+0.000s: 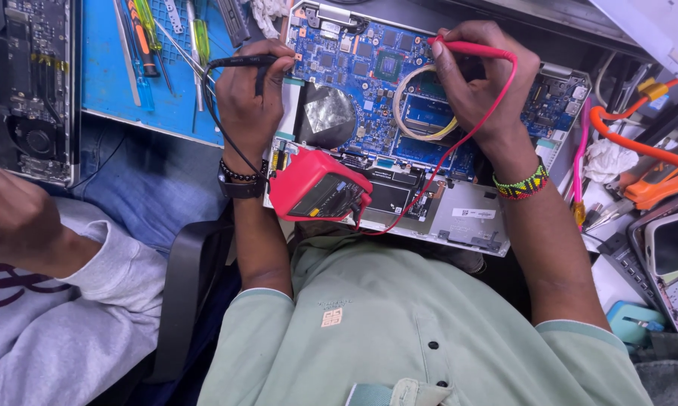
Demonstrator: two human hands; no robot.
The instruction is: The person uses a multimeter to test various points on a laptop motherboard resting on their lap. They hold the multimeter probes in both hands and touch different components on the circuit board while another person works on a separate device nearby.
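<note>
Both grips closed: left hand w/ thin black probe, right hand w/ red probe on blue circuit board.

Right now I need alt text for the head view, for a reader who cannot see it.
A person's left hand holds a black probe and the right hand a red probe on an opened laptop's blue circuit board, with a red multimeter propped against it. Another person's sleeve is at left.

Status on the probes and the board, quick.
Left hand holds black probe; right hand holds red probe, both over blue laptop board. Red multimeter lies on the chassis. Neighbour's fist clear at left.
</note>
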